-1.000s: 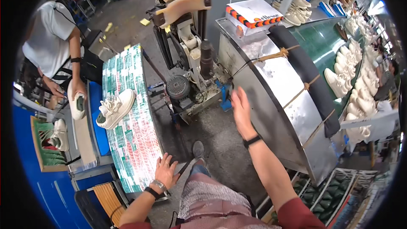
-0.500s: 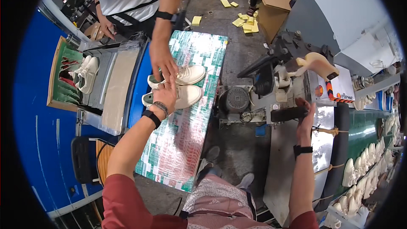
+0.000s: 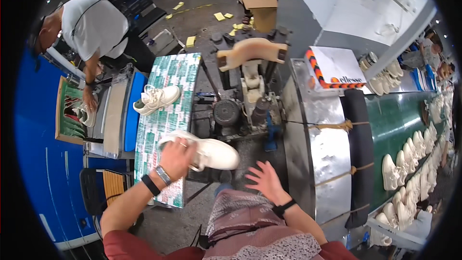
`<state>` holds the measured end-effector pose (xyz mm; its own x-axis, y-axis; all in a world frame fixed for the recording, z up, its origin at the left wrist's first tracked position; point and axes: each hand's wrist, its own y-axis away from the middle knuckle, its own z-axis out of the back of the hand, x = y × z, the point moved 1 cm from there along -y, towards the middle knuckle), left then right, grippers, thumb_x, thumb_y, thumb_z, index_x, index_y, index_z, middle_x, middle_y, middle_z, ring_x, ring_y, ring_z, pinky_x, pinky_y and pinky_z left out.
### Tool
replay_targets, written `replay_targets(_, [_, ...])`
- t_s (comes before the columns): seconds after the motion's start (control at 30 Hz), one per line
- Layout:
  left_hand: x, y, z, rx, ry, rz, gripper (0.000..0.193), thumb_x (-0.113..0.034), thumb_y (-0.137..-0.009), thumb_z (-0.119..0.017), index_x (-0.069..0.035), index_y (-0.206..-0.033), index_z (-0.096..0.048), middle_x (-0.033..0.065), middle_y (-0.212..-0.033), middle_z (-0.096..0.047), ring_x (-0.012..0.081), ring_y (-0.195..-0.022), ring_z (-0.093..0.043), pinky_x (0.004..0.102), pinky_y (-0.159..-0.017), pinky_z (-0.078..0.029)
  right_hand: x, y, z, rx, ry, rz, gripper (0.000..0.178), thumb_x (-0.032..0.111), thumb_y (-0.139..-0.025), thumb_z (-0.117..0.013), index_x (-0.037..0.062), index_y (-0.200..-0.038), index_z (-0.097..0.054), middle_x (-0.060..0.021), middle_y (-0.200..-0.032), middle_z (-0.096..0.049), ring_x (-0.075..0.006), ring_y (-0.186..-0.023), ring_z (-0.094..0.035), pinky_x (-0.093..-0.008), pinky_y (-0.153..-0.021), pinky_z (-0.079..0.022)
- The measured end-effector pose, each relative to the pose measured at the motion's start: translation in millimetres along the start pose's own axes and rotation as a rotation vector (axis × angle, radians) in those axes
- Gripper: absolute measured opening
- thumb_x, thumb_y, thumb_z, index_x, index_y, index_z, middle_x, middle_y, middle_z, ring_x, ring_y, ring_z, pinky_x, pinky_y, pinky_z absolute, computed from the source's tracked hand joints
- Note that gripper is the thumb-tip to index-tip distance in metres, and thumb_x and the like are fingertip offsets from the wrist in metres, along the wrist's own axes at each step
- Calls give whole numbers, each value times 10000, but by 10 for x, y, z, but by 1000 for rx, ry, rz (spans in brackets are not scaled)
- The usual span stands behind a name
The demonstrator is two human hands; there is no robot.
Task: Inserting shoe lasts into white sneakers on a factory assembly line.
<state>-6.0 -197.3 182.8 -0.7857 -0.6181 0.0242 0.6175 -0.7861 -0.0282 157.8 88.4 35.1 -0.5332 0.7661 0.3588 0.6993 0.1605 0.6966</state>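
A white sneaker (image 3: 214, 153) is tilted on its side above the near part of the wrapped tabletop, its toe pointing right. My left hand (image 3: 176, 159) is closed around the heel end, fingers over the upper edge. To the right of the toe, my right hand (image 3: 266, 181) is empty, palm up, with fingers spread. Another white sneaker (image 3: 158, 99), laced and upright, stands farther back on the tabletop (image 3: 168, 74), which is covered in green, white and red sheets under clear film.
Ahead stands a machine with a curved tan pad (image 3: 252, 53) and a motor (image 3: 227, 113). At right are a metal bench (image 3: 329, 156), a shoebox (image 3: 335, 67) and a green conveyor (image 3: 385, 135) with rows of white sneakers. A co-worker (image 3: 94, 24) reaches into a green-lined tray (image 3: 72, 125) at left.
My left hand has lifted one sneaker off the tabletop and drawn it nearer. My right hand has left the machine handle. The co-worker's hand has moved from the sneakers to the tray.
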Motion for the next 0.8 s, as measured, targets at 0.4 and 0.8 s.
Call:
replay_targets(0.4, [-1492, -1567, -101, -507, 678, 103, 787, 5, -732, -696, -2, -1471, -426, 257, -1356, -462, 451, -1251, -459, 475, -1049, -464, 1809, 555, -811, 33, 686, 991, 871, 63, -854, -644, -28, -1592, -191, -201, -1528, -416, -253, -1374, -474, -375, -1126, -416])
replay_targets(0.8, [-1677, -1606, -431, -675, 803, 344, 819, -8, -764, -692, 116, -1484, -322, 301, -1377, -432, 481, -1254, -416, 533, -1061, -402, 2140, 489, -1537, -399, 1681, 829, 1009, 380, -754, -782, -42, -1520, -281, -304, -1242, -625, -419, -1085, -669, -448, -913, -545])
